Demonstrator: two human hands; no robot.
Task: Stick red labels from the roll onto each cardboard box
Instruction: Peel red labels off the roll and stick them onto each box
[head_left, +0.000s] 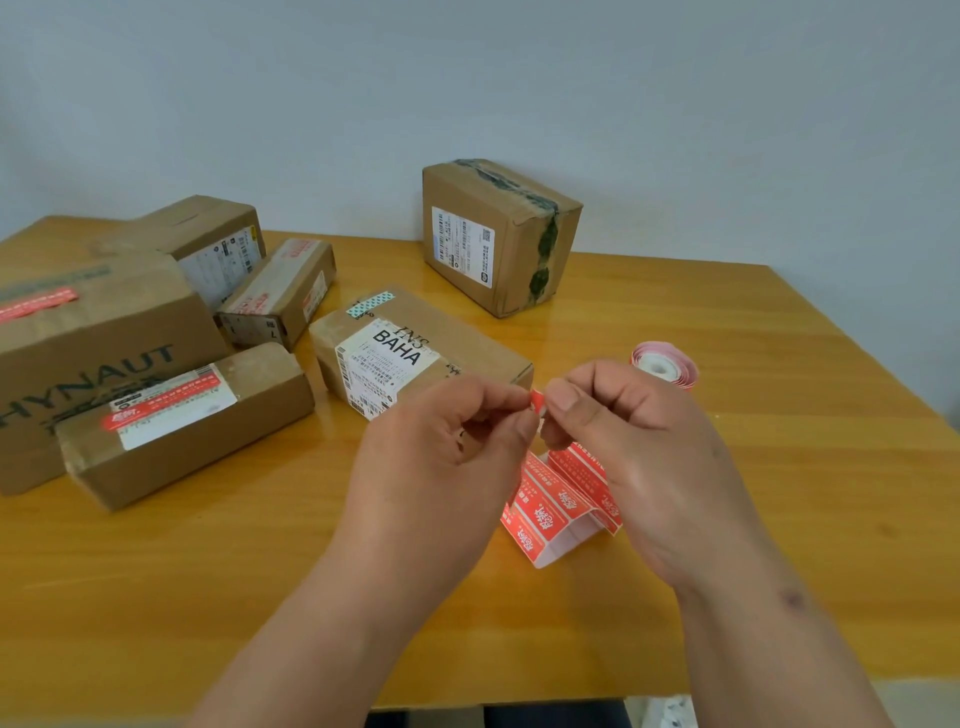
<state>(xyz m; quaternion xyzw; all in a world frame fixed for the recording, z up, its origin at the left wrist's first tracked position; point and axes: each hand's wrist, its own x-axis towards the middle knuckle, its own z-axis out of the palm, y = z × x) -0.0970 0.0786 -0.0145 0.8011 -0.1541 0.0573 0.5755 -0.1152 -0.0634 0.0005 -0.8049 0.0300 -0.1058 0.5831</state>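
My left hand (447, 441) and my right hand (639, 441) meet above the table's middle, both pinching the top end of a strip of red labels (561, 499) that hangs down between them and folds onto the table. The label roll (665, 365) lies to the right, behind my right hand. A flat box marked BAHA (415, 348) sits just beyond my hands with no red label visible. At the left, a long box (192, 421), a large box (98, 343) and a small box (280, 291) each carry a red label.
A tall box with green tape (498, 234) stands at the back centre. Another box (208, 234) lies at the back left. The wooden table (208, 571) ends close to me at the bottom and at the right; a grey wall stands behind.
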